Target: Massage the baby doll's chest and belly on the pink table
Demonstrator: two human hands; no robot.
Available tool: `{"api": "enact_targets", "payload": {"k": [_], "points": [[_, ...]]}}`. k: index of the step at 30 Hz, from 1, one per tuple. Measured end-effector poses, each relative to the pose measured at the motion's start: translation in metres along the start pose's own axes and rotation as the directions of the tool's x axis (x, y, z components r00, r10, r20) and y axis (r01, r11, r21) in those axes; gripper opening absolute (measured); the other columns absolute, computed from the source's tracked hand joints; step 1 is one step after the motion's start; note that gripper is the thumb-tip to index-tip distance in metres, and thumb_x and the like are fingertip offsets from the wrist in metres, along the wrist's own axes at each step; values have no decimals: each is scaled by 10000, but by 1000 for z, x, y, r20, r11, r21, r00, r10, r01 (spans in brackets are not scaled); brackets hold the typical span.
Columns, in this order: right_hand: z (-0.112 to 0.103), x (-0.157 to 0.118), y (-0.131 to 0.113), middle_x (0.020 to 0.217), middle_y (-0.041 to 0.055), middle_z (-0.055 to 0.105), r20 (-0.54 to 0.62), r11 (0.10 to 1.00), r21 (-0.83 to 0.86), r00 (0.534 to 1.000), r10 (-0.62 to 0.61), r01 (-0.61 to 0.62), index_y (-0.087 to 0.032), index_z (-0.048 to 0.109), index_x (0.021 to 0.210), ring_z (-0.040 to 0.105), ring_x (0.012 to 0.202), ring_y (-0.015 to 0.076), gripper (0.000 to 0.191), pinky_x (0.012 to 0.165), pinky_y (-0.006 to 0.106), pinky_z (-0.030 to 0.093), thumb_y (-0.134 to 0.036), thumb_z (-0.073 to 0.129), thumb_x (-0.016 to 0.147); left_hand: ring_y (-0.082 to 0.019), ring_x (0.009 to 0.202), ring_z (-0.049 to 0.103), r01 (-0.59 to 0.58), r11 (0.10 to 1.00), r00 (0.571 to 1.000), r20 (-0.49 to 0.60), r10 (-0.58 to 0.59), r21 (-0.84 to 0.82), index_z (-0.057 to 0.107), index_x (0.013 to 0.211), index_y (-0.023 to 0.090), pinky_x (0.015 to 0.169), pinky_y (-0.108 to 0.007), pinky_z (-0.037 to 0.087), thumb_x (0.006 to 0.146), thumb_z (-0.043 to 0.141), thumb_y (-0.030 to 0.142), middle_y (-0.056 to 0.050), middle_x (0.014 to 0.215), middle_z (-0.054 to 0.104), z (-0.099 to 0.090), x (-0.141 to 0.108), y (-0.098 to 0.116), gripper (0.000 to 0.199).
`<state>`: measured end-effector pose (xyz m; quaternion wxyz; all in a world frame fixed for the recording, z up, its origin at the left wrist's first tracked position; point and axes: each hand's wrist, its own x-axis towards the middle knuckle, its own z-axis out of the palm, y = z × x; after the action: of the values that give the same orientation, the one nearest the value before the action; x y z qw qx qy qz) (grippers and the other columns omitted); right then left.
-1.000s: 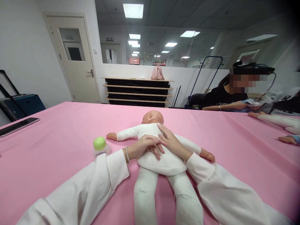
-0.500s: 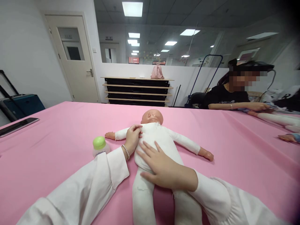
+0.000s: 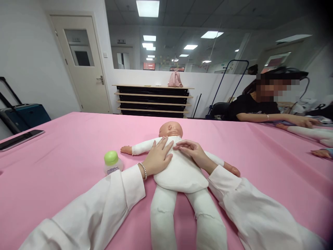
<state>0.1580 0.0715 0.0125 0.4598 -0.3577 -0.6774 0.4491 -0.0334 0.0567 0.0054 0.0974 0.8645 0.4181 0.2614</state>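
Note:
A baby doll [image 3: 182, 175] with a white cloth body lies on the pink-covered table, its head away from me and its arms spread to both sides. My left hand [image 3: 158, 157] rests on the left part of the doll's upper back or chest, fingers spread. Over the upper right of the torso is my right hand [image 3: 195, 152], its fingers stretched out and slightly bent, touching or just above the cloth. Neither hand grips anything. A small jar with a green lid [image 3: 111, 158] stands to the left of my left forearm.
A smartphone [image 3: 20, 139] lies on the pink cover [image 3: 85, 146] at the far left. Across the table to the right, a person [image 3: 256, 104] in black works beside another doll [image 3: 309, 134]. Behind stands a low shelf [image 3: 153, 100] with a pink backpack [image 3: 175, 79].
My right hand has moved up from the doll's lower torso to its upper right. My left hand has slid rightward from the doll's side onto the torso and spread its fingers.

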Motion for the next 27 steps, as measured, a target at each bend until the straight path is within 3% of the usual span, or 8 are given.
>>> {"api": "enact_targets", "payload": {"k": [3, 7, 12, 15, 18, 21, 24, 27], "points": [[-8, 3, 12, 1103, 69, 632, -94, 991, -102, 991, -95, 86, -196, 628, 1005, 553, 1095, 206, 353, 1033, 423, 357, -394, 657, 714, -209, 1375, 119, -79, 996, 996, 42, 81, -28, 387, 1331, 205, 1101, -511, 88, 862, 345, 274, -67, 1477, 200, -1, -3, 9, 476], [-18, 7, 21, 1298, 44, 497, -32, 968, -230, 993, -110, 100, -226, 605, 1116, 375, 1274, 205, 409, 1109, 428, 243, -415, 616, 754, -185, 1326, 286, -208, 966, 973, 69, 220, -154, 540, 1199, 239, 1109, -484, 114, 839, 362, 206, -18, 1360, 439, -2, -10, 27, 402], [-15, 6, 14, 1340, 24, 450, 28, 905, -405, 991, -134, 134, -253, 542, 1209, 338, 1297, 188, 392, 1110, 433, 243, -397, 489, 847, -139, 1070, 576, -287, 849, 906, 162, 391, -444, 667, 943, 260, 1085, -369, 240, 792, 467, 211, 40, 1040, 675, -8, -18, 42, 256], [-8, 5, 3, 1391, 8, 379, 168, 795, -555, 969, -181, 245, -277, 530, 1224, 279, 1327, 195, 371, 1117, 462, 199, -373, 417, 885, -130, 1112, 547, -319, 824, 868, 204, 452, -469, 656, 962, 282, 1082, -351, 229, 784, 467, 175, 70, 1063, 663, -8, -19, 43, 280], [-2, 6, -7, 1401, -27, 355, 392, 679, -630, 909, -141, 377, -312, 584, 1158, 212, 1352, 210, 336, 1120, 505, 121, -343, 360, 909, -138, 1193, 475, -387, 832, 848, 201, 490, -397, 632, 1030, 278, 1092, -359, 191, 796, 460, 167, 56, 1156, 619, -6, -17, 43, 311], [-1, 7, -9, 1369, -38, 405, 467, 649, -638, 878, -103, 415, -321, 591, 1147, 207, 1353, 209, 348, 1117, 524, 80, -340, 328, 919, -144, 1158, 496, -370, 869, 883, 167, 440, -329, 621, 1059, 263, 1101, -375, 161, 829, 453, 220, 31, 1141, 629, -3, -16, 42, 288], [-7, 9, -2, 1401, -20, 359, 373, 671, -650, 919, -126, 355, -303, 557, 1194, 216, 1351, 205, 381, 1121, 500, 99, -377, 306, 917, -171, 1189, 456, -277, 927, 946, 97, 309, -252, 590, 1116, 273, 1112, -445, 87, 855, 439, 320, 18, 1196, 592, -1, -15, 39, 305], [-16, 9, 11, 1453, -8, 250, 242, 691, -673, 962, -128, 262, -298, 500, 1253, 180, 1361, 208, 418, 1115, 492, 115, -425, 302, 907, -227, 1314, 281, -156, 972, 982, 75, 171, -174, 497, 1232, 301, 1088, -551, -2, 871, 389, 430, 13, 1344, 461, 3, -13, 29, 399]]}}
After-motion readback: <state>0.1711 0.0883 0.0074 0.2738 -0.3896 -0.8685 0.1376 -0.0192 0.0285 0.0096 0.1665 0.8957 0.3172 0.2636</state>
